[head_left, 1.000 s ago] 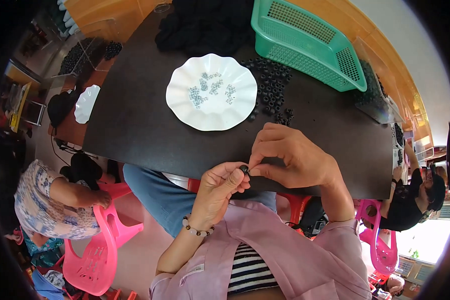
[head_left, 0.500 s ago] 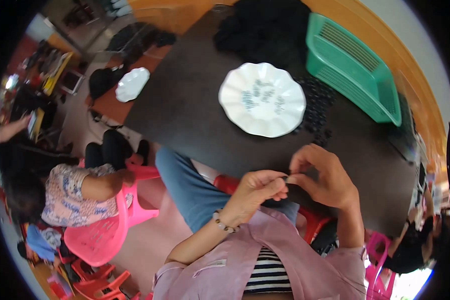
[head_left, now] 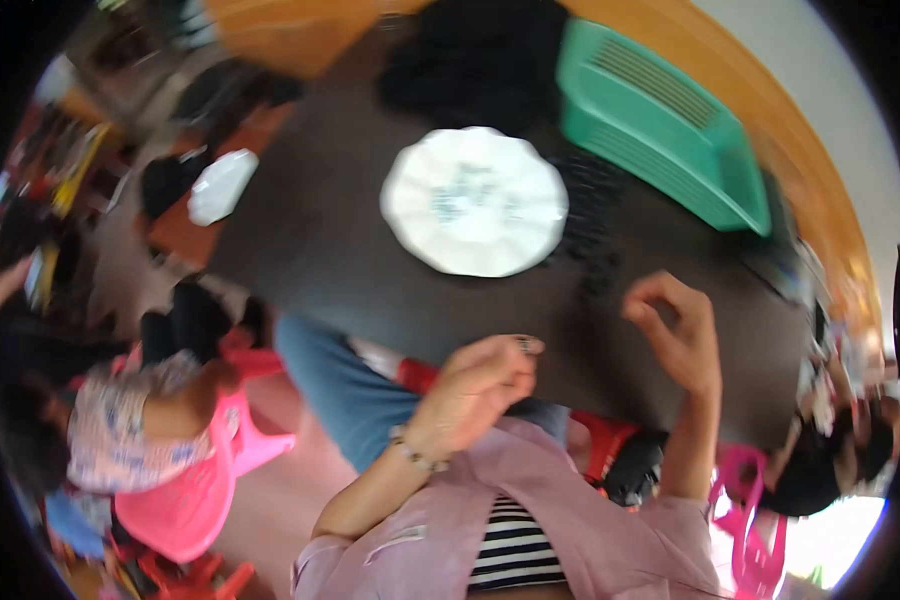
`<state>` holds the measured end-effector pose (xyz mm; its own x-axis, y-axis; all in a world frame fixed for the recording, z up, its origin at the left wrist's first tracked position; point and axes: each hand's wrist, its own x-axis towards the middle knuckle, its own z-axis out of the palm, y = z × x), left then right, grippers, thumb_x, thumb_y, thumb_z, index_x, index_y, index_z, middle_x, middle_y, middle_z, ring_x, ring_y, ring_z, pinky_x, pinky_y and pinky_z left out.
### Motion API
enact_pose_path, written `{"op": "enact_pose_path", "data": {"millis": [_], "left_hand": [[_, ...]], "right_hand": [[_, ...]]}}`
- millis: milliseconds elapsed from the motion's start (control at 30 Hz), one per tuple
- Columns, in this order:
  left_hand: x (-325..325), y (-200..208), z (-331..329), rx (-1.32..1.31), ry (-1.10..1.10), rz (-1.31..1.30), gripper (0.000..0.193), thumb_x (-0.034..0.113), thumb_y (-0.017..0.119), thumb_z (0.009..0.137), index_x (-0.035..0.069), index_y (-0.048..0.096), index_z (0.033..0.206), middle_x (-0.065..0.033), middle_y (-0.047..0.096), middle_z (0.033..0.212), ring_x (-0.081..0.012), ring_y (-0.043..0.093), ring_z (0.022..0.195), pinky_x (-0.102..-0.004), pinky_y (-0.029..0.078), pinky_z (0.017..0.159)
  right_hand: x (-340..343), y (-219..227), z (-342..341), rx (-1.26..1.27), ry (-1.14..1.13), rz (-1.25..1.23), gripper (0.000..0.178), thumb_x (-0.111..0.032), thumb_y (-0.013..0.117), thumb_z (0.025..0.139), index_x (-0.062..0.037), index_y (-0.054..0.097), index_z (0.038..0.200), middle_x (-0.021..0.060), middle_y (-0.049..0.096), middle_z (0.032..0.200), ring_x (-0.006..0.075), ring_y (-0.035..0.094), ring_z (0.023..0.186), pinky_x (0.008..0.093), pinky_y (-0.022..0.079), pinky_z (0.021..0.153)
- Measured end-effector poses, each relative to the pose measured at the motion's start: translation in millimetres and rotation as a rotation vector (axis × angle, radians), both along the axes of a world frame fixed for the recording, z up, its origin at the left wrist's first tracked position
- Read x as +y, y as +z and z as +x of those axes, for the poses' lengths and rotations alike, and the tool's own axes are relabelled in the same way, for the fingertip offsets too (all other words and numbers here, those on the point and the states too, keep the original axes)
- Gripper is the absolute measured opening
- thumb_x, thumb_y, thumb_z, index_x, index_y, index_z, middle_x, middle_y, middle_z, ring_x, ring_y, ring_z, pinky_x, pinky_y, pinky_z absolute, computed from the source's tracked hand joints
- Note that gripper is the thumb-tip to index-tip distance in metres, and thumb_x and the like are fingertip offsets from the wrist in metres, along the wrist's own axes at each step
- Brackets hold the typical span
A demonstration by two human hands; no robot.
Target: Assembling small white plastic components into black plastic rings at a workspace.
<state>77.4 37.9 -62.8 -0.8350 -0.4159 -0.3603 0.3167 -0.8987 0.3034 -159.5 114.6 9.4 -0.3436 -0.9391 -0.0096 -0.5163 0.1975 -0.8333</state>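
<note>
My left hand (head_left: 480,385) is closed, its thumb and fingertips pinching a small dark piece (head_left: 523,344) just in front of my body at the table edge. Away to the right, my right hand (head_left: 678,330) hovers over the table with thumb and fingers curled together at the tips. Motion blur hides what, if anything, is between them. Beyond my hands lies a white scalloped plate (head_left: 480,240) with small pale-green bits (head_left: 460,200) spread in its middle. Many small black pieces (head_left: 590,215) are scattered beside the plate's right side.
A green slotted basket (head_left: 660,140) stands at the far right of the dark table (head_left: 310,230). Black heaped material (head_left: 480,65) lies at the back. On the left, a person sits in a pink chair (head_left: 185,510), near another white dish (head_left: 222,187).
My hands have come apart. The right one moved right and slightly up, while the left keeps the small piece. The whole view shifted, so the table things appear farther left.
</note>
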Motion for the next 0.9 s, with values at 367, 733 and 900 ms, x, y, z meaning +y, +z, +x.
{"op": "enact_pose_path", "data": {"millis": [367,733,900], "left_hand": [[1,-2,4,-0.016,-0.042,0.022,0.021,0.024,0.056,0.096,0.003,0.056,0.102,-0.0005,0.053,0.082,-0.0121,0.048,0.073,-0.0259,0.041,0.065],[6,-3,6,-0.038,-0.014,-0.018,0.022,0.025,0.057,0.096,0.005,0.059,0.103,0.0000,0.053,0.081,-0.0124,0.047,0.073,-0.0266,0.041,0.065],[7,-4,7,-0.019,-0.018,-0.020,0.023,0.025,0.057,0.096,0.005,0.060,0.104,-0.0002,0.053,0.081,-0.0127,0.047,0.073,-0.0267,0.040,0.065]], "right_hand": [[36,-25,-44,0.235,-0.176,0.096,0.008,-0.004,0.066,0.083,-0.0017,0.065,0.091,0.0057,0.064,0.080,0.0128,0.055,0.071,0.0269,0.044,0.068],[9,-55,-38,0.411,0.107,-0.121,0.019,0.002,0.069,0.076,-0.0047,0.065,0.094,0.0065,0.062,0.084,0.0224,0.057,0.082,0.0321,0.049,0.069],[5,-57,-36,0.419,0.103,-0.123,0.020,0.001,0.071,0.075,-0.0055,0.065,0.092,0.0061,0.062,0.084,0.0230,0.056,0.082,0.0324,0.048,0.067]]}}
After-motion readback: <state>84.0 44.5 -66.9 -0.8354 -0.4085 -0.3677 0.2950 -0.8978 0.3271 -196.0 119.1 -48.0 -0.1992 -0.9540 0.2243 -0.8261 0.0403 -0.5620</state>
